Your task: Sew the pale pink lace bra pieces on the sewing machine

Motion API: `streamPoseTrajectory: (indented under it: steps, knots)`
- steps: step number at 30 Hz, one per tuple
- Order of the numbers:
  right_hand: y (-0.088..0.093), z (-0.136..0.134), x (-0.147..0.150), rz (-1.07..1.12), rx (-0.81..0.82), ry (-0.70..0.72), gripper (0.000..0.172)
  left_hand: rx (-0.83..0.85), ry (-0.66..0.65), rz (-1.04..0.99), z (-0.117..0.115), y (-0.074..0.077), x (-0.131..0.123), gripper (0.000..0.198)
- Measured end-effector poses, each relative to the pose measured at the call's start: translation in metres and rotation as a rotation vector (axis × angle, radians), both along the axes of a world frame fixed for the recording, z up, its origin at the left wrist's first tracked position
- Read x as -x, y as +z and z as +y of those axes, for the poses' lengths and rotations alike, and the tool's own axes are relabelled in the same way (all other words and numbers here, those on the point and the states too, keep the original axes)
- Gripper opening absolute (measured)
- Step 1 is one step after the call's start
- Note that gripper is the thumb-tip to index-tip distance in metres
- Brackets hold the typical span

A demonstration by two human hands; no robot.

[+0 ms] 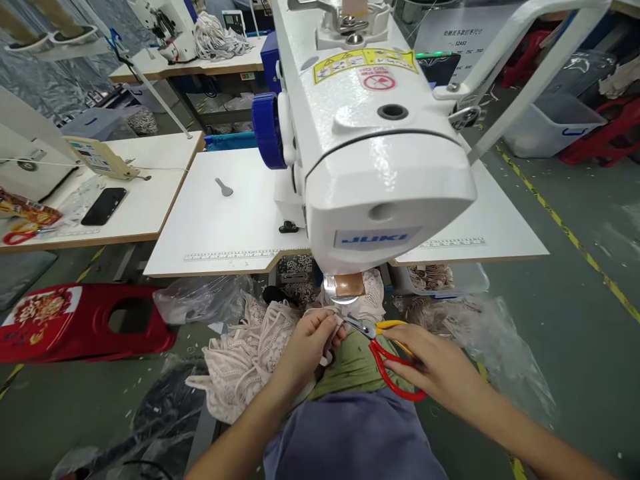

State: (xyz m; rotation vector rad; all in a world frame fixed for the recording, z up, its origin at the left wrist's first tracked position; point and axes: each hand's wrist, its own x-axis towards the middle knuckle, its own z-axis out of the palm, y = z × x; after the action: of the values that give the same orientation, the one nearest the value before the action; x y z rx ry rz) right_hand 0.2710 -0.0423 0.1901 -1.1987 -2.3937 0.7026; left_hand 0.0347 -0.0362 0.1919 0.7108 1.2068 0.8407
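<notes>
My right hand (425, 363) grips a pair of scissors (387, 370) with one red and one yellow handle. The blades point left and reach to the fingers of my left hand (317, 333). Those fingers are pinched on a pale strap (327, 311) of lace fabric, just below the head of a white sewing machine (385, 193). More beige lace pieces (250, 360) lie in a heap to the left of my lap, and some hang behind my hands. Whether the blades are parted on the strap is too small to tell.
The machine's white table (225, 213) spreads behind my hands, with a small grey tool (224, 187) on it. A red stool (95, 323) lies at left. At right are a clear bin (473, 280) and a plastic bag (505, 353). A phone (104, 207) rests on the left table.
</notes>
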Motion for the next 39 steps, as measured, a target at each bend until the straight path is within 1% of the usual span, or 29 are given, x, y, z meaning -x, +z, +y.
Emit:
streamPoseTrajectory:
  steps: [3, 6, 9, 12, 16, 21, 24, 26, 28, 30, 32, 34, 37, 39]
  knots:
    - [0.004, -0.005, -0.007, 0.052, 0.067, -0.065, 0.022, 0.019, 0.045, -0.037, 0.000, 0.004, 0.004, 0.025]
    - [0.007, -0.010, -0.009, 0.102, 0.135, -0.147, 0.027, 0.057, 0.094, -0.095, 0.000, 0.003, 0.007, 0.031]
    - [0.007, -0.013, -0.002, 0.132, 0.174, -0.124, 0.035, 0.065, 0.116, -0.122, -0.001, -0.002, 0.008, 0.043]
    - [0.004, -0.012, 0.010, 0.139, 0.183, -0.095, 0.037, 0.043, 0.131, -0.118, -0.003, -0.005, 0.008, 0.048]
    - [0.001, -0.005, 0.022, 0.128, 0.219, -0.100, 0.035, -0.006, 0.108, -0.024, -0.003, -0.003, 0.007, 0.045]
    - [0.001, 0.006, 0.026, 0.128, 0.302, -0.097, 0.027, -0.090, 0.068, 0.113, -0.002, -0.001, 0.009, 0.042]
    - [0.001, 0.008, 0.022, 0.121, 0.326, -0.093, 0.026, -0.124, 0.040, 0.172, -0.004, -0.004, 0.011, 0.042]
    - [0.001, 0.004, 0.015, 0.115, 0.315, -0.103, 0.026, -0.127, 0.048, 0.187, -0.006, -0.006, 0.011, 0.043]
    - [-0.001, -0.002, 0.002, 0.110, 0.311, -0.123, 0.027, -0.106, 0.104, 0.164, -0.008, -0.005, 0.010, 0.042]
    - [-0.003, -0.003, -0.016, 0.098, 0.316, -0.143, 0.026, -0.062, 0.185, 0.098, -0.008, -0.004, 0.008, 0.043]
    - [-0.006, 0.007, -0.036, 0.054, 0.286, -0.165, 0.025, -0.014, 0.243, 0.013, -0.007, -0.002, 0.006, 0.044]
    - [-0.006, 0.034, -0.051, -0.044, 0.195, -0.211, 0.027, 0.011, 0.267, -0.052, -0.005, -0.001, 0.005, 0.044]
    - [0.000, 0.087, -0.059, -0.250, -0.001, -0.304, 0.033, 0.021, 0.226, -0.104, -0.004, 0.002, 0.004, 0.044]
    - [0.008, 0.110, -0.055, -0.310, -0.186, -0.328, 0.037, 0.034, 0.158, -0.124, -0.004, 0.004, 0.006, 0.044]
